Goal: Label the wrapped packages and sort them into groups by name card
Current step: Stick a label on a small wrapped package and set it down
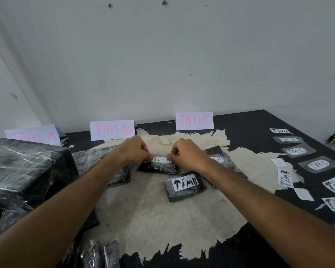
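Your left hand (pixel 134 151) and right hand (pixel 184 153) meet over a small black wrapped package (pixel 159 168) at the middle of the surface (pixel 249 132), fingers curled and pinching the two ends of the "TIM A" label (pixel 161 159) that lies on its top. A package marked "TIM B" (pixel 185 185) lies just in front of it. Name cards TIM A (pixel 34 135), TIM B (pixel 112 130) and TIM C (pixel 194 120) stand along the far edge, with loose labels (pixel 317 165) well apart to your right.

Both hands (pixel 135 149) (pixel 184 153) forward, fingers curled
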Demonstrator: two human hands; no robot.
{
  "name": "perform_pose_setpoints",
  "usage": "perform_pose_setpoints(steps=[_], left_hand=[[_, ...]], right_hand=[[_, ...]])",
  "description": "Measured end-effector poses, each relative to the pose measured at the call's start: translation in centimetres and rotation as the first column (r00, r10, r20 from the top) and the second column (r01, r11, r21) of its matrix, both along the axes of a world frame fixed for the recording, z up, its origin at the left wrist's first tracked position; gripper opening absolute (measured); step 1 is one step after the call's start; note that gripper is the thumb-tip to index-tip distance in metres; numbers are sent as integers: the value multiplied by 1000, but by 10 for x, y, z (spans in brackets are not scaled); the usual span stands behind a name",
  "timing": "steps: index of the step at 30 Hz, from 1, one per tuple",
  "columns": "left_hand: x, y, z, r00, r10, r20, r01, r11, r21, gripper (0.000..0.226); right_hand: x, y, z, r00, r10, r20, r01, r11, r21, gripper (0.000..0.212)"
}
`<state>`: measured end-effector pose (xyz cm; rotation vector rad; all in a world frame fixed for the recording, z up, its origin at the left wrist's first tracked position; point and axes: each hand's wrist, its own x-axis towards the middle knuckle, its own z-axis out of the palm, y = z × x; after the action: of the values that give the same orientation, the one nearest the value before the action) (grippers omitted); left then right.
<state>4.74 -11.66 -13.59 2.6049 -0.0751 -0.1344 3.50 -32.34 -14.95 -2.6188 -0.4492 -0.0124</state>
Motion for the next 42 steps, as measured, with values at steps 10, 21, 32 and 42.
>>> perform_pose_setpoints(steps=[10, 21, 32, 42], left_hand=[[-17, 0, -3, 967, -201, 154, 145, 939, 311, 3], [-29, 8, 3, 969, -230, 93, 180, 909, 375, 26], [-29, 5, 3, 980, -189, 60, 147, 897, 417, 39], [-73, 12, 20, 971, -197, 137, 152, 946, 286, 54]], right_hand=[[-9, -2, -6, 969, 130, 210, -87, 975, -203, 15], [-8, -23, 13, 987, 112, -115, -133, 972, -196, 42], [-8, -23, 16, 970, 101, -222, -136, 980, -147, 47], [-27, 1, 30, 985, 169, -40, -170, 985, -26, 47]])
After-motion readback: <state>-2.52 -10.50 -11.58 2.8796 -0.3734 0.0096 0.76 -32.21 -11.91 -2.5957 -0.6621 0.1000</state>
